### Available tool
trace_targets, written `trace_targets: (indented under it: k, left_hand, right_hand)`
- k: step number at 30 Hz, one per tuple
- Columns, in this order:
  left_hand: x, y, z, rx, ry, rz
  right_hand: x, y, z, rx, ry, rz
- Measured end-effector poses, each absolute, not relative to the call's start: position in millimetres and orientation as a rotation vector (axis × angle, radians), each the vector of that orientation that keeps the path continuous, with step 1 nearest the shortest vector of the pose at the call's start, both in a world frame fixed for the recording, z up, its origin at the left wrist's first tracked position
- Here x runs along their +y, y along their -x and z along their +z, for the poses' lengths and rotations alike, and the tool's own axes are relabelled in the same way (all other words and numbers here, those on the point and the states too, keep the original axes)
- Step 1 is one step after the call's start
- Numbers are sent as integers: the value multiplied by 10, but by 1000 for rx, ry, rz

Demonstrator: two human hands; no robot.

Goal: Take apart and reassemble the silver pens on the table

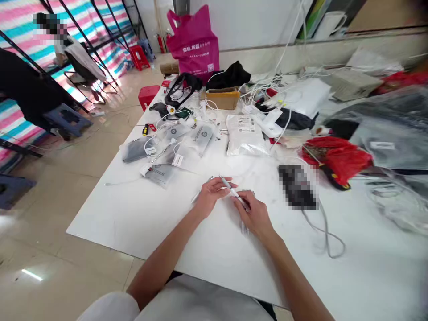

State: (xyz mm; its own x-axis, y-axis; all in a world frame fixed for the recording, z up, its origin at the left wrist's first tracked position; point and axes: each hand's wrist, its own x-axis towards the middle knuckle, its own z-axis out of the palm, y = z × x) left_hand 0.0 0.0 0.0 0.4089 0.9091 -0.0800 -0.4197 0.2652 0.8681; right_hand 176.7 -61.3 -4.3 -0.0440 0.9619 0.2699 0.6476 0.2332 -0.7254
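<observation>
A slim white-and-silver pen (233, 191) is held at a slant between my two hands over the white table (140, 223). My left hand (211, 196) has its fingers at the pen's upper end. Around the lower end, my right hand (253, 213) is closed, hiding the tip. Another silver pen-like stick (195, 197) lies on the table, partly beneath my left hand. Below my right hand show the ends of one or more similar sticks (244, 229), mostly covered by the hand.
Grey pouches (160, 174), a white plastic parcel (245, 138) and tangled white cables (264, 91) fill the table's far side. To the right are a red bag (337, 158) and a grey cable (327, 232). A magenta bag (195, 42) stands behind; people are at left.
</observation>
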Motion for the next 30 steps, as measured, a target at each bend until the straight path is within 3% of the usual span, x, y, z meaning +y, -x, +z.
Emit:
trace_targets:
  k: [6,12,19,25,30]
  left_hand:
    - [-22,-22,84,747,-872,1097]
    - [-17,28,112,585,-787,1014]
    - [28,60,115,600,-742,1061]
    - [26,70,166,513,-712,1009]
    - [34,80,186,514,-720,1028]
  right_hand:
    - [-621,-1750,-57,-1833,1417,302]
    - [-684,-1704,98,-1827,1345,895]
    - [-677,-1669,39,-1883,1359,403]
    - [-695,-1644,29,-1981,1283,545]
    - [-723,-1610,21,-1887,1314,471]
